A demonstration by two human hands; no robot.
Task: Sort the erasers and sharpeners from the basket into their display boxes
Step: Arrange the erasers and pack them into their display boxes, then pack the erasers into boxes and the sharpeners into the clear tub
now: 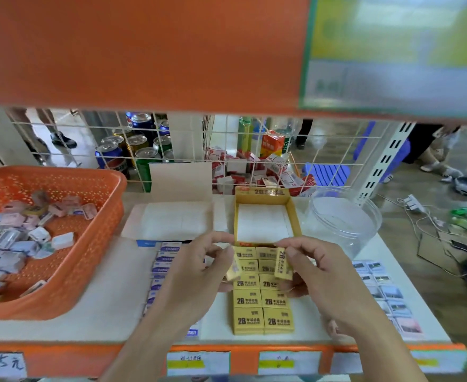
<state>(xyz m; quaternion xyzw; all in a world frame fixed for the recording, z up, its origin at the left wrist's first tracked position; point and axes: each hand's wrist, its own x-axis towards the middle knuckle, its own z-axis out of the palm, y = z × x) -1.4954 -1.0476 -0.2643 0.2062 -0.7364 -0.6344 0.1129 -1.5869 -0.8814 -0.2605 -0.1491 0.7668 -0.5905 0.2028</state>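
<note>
head cam | faces forward-down | close over shelf [111,285]

Site, as I read it from my remote station: retail shop, stationery aisle. Evidence logged:
- Price labels [198,363] along the shelf's front edge, 6 o'clock; handwritten tag [2,363] reading "15元", 7 o'clock.
- Orange upper shelf [144,51], 12 o'clock; slotted upright [386,161], 2 o'clock; wire mesh back [171,139].
- 2B erasers [262,299] in packaged rows, centre, before a yellow display box [295,213].
- Orange basket [94,244] of loose small stock, 9 o'clock.
- Drink cans [137,144] and red-and-white cartons [243,166] behind the mesh, 11 to 12 o'clock.
</note>
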